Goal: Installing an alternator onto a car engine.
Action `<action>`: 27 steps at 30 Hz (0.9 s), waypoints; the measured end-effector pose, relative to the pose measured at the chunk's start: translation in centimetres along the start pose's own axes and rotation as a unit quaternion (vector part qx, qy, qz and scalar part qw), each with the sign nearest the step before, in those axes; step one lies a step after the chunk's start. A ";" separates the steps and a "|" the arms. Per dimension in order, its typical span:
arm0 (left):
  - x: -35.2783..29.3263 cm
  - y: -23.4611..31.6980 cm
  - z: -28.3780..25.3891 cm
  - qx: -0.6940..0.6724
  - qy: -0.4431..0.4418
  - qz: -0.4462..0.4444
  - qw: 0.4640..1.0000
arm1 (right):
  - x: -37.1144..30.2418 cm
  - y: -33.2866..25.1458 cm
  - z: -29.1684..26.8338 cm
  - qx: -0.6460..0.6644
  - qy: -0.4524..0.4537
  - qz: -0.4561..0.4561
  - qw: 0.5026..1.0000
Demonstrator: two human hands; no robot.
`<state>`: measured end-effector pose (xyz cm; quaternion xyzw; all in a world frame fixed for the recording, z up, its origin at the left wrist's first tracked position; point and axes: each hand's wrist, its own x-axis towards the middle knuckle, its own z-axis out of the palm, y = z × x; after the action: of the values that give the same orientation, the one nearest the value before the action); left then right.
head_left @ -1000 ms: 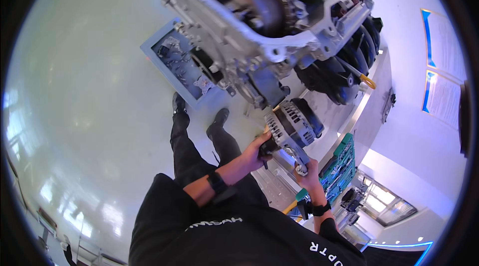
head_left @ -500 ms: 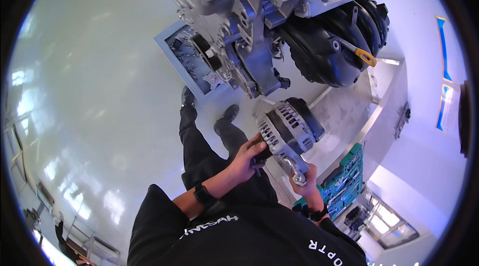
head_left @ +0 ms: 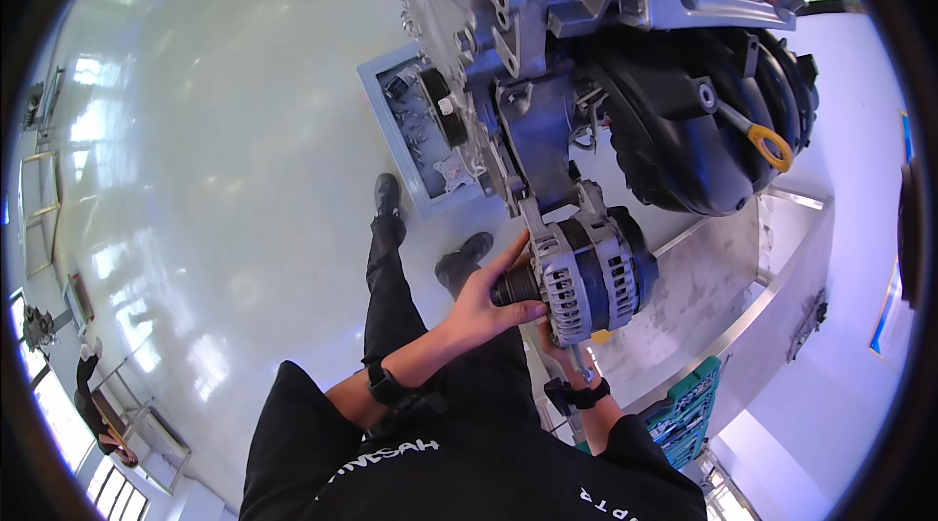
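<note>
An alternator [head_left: 590, 272] with a silver slotted housing and a black rear cover is held between my two hands, just below the engine block [head_left: 532, 111]. My left hand [head_left: 486, 301] wraps round its black ribbed pulley, thumb and fingers on either side. From below, my right hand [head_left: 565, 355] supports the housing; its fingers are mostly hidden behind the alternator. The alternator's upper lugs are close against the bracket at the engine's lower end; whether they touch, I cannot tell.
A black intake manifold [head_left: 674, 121] with a yellow-ringed dipstick [head_left: 770, 146] projects to the right. A grey tray [head_left: 415, 179] of small parts stands beyond my feet. Lower right are a metal bench [head_left: 723, 277] and a green tool case [head_left: 684, 414]. Another person [head_left: 96, 404] is far left.
The alternator has been turned and lifted against the engine's lower end. My right hand has shifted left beneath it, and the engine appears nearer.
</note>
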<state>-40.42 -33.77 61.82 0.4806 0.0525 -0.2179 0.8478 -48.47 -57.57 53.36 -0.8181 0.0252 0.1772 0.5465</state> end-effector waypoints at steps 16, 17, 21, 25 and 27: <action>0.1 1.1 3.0 -0.069 0.076 -0.027 0.994 | -0.2 2.1 -1.1 0.150 -0.012 0.017 0.988; 0.2 1.0 3.0 -0.060 0.075 -0.030 0.995 | -0.1 2.2 -1.1 0.039 -0.008 -0.043 0.998; 0.0 1.9 2.0 -0.037 0.060 -0.066 0.995 | -0.1 -1.6 -1.3 -0.122 -0.006 -0.125 0.985; -0.1 2.9 2.3 -0.095 0.065 -0.086 0.990 | -0.3 -6.0 -1.9 -0.138 0.019 -0.064 0.988; -0.1 3.6 2.4 -0.144 0.090 -0.146 0.975 | -0.4 -5.5 -1.9 -0.132 -0.002 -0.044 0.990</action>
<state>-39.35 -34.19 65.97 0.3585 0.2292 -0.2857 0.8587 -47.04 -57.17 58.98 -0.8830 -0.0355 0.1569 0.4409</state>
